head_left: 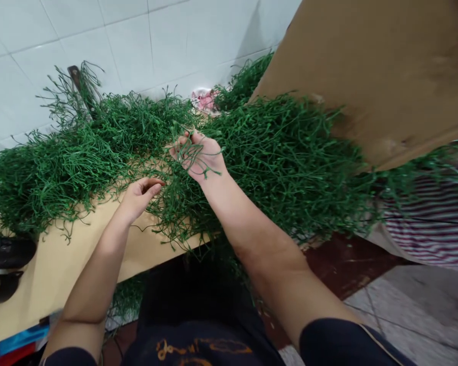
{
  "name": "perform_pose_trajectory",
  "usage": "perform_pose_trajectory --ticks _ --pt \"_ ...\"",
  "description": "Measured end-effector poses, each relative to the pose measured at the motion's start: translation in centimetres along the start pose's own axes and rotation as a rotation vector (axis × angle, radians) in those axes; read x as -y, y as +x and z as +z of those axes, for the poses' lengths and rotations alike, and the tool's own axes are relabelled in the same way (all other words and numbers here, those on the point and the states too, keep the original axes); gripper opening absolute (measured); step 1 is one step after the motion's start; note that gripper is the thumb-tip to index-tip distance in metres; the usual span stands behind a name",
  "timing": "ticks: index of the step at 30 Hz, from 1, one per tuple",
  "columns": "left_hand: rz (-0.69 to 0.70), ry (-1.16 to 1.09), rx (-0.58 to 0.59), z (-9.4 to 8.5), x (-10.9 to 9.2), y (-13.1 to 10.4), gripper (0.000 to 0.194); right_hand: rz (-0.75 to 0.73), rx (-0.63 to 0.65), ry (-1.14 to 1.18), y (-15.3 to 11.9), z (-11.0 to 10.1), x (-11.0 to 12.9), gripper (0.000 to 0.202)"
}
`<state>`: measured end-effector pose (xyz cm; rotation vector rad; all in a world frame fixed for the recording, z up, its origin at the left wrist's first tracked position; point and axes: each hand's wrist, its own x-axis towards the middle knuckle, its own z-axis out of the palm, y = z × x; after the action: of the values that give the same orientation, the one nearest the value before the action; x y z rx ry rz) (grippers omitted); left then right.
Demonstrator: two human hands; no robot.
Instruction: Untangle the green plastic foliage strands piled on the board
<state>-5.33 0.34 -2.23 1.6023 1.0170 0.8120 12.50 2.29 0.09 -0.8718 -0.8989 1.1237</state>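
My right hand (204, 155), palm turned up, has its fingers curled around a few thin green plastic stems (194, 152); their loose ends hang over the palm and wrist. To its lower left is my left hand (142, 195), half curled, with the thumb apart from the fingers and nothing visible between them. Its fingertips are near the edge of some loose stems (171, 203). A large heap of green stems (290, 162) spreads to the right of my right hand. Another long heap (84, 157) lies to the left, along the wall.
Brown board (80, 244) covers the work surface. A big cardboard sheet (366, 76) leans over the right heap. Behind are a tiled wall (130, 46) and a pink-and-white item (206, 100). A black cylinder (7, 251) lies at left; striped cloth (431, 223) is at right.
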Motion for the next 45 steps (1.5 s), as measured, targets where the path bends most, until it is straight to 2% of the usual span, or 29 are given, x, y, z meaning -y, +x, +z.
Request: perform_pose_trajectory --ticks 4,6,8,11,13,15,19,22,24,26,28,30,33,34,37,42,45 --pt "-0.035 -0.113 -0.118 0.1 0.7 -0.1 0.043 -0.14 0.07 -0.215 0.3 -1.0 -0.4 0.037" --pt "-0.071 -0.193 -0.134 0.4 0.7 -0.2 0.049 -0.161 0.078 -0.273 0.4 -1.3 -0.8 0.038" --pt "-0.115 -0.215 -0.095 1.1 0.7 -0.3 0.054 -0.159 0.093 -0.33 0.3 -1.4 -1.2 0.041" --pt "-0.171 -0.159 0.029 2.9 0.5 -0.7 0.058 -0.154 0.123 -0.372 -0.1 -1.2 -1.1 0.045" --pt "-0.153 -0.128 0.072 3.9 0.4 -0.8 0.052 -0.145 0.116 -0.345 -0.6 -0.8 -0.5 0.048" --pt "-0.094 -0.103 0.054 4.5 0.6 -0.8 0.038 -0.141 0.089 -0.276 -1.3 -0.3 0.4 0.051" --pt "0.014 -0.003 -0.119 3.5 1.1 -0.1 0.014 -0.112 0.064 -0.117 -2.6 -0.3 1.6 0.057" --pt "0.102 0.139 -0.353 1.8 1.3 0.1 0.008 -0.099 0.177 -0.133 -3.1 -1.4 1.3 0.059" --pt "0.174 0.253 -0.468 0.9 1.3 0.0 0.006 -0.124 0.274 -0.282 -3.2 -2.2 0.7 0.054" --pt "0.265 0.354 -0.517 0.4 1.2 -0.3 0.008 -0.18 0.338 -0.511 -3.3 -2.5 0.1 0.043" --pt "0.325 0.398 -0.51 0.4 1.2 -0.6 0.009 -0.282 0.374 -0.768 -3.5 -2.3 -0.1 0.038" --pt "0.317 0.384 -0.486 0.7 1.3 -0.8 0.01 -0.381 0.432 -0.952 -3.8 -1.6 -0.1 0.036" --pt "0.259 0.338 -0.469 1.2 1.6 -0.9 0.014 -0.371 0.565 -1.048 -4.4 -0.2 0.0 0.025" --pt "0.252 0.328 -0.467 1.3 1.7 -0.9 0.015 -0.331 0.572 -1.075 -4.6 0.2 0.0 0.02" --pt "0.235 0.325 -0.451 1.2 2.0 -0.9 0.018 -0.251 0.475 -1.198 -4.7 0.8 -0.6 0.012" --pt "0.203 0.467 -0.398 -0.1 2.2 -1.3 0.021 -0.354 0.387 -1.315 -4.2 0.3 -1.4 0.014" --pt "0.152 0.472 -0.371 -0.7 2.0 -1.7 0.026 -0.275 0.3 -1.318 -4.0 0.0 -1.1 0.021"
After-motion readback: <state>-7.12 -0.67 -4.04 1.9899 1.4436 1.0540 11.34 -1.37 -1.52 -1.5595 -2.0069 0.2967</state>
